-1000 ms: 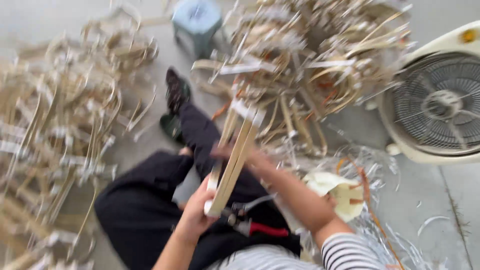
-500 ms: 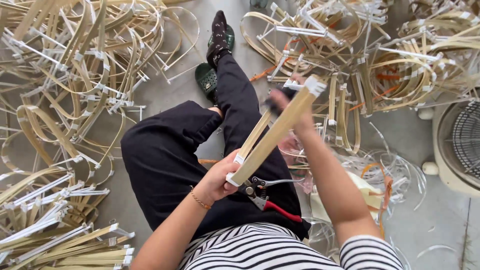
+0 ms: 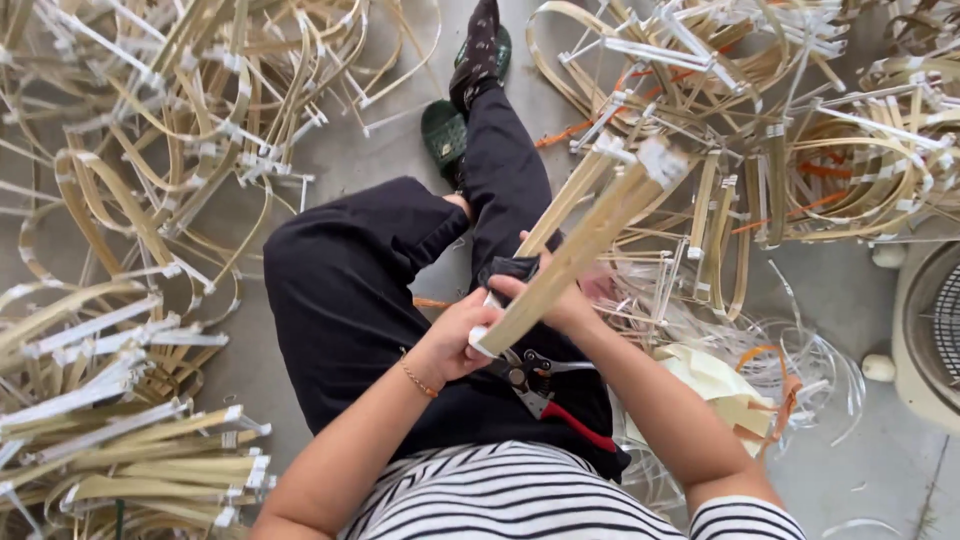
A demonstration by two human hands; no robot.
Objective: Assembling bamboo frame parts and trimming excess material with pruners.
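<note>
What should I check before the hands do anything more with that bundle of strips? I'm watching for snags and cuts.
1. Left hand grips the near end of the bundle of bamboo strips: ok.
2. Right hand holds the bundle a little farther up: ok.
3. Far end of the bundle is apart from the pile of bent strips: cannot tell, they overlap in view.
4. Red-handled cutters lie on the lap, blades shut: cannot tell.
5. Cutters sit right under both hands: not ok.
6. Fan clear of the bundle: ok.
</note>
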